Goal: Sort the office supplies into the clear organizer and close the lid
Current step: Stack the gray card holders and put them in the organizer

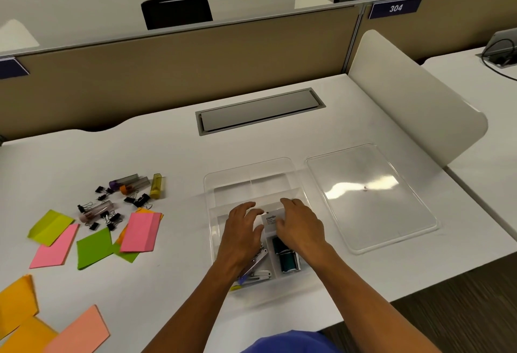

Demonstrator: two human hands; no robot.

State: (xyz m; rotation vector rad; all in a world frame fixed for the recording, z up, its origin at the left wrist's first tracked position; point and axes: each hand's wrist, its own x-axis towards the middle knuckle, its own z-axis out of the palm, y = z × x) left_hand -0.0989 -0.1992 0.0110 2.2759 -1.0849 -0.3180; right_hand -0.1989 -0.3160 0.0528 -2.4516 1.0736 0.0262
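While both hands — left point(244, 229), right point(298, 225) — grip a small white box point(269, 221) inside the clear organizer point(251, 173), its lid point(372, 196) lies at right.

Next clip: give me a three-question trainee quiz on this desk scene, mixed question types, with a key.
1. True or false: the lid is already on the clear organizer.
2. Which lies nearest the binder clips?
A. the lid
B. the lead tubes
C. the stapler
3. Fill in: both hands, left and right, are on a small ____ box inside the organizer.

Key:
1. False; the lid lies flat on the desk, right of the organizer.
2. B
3. white
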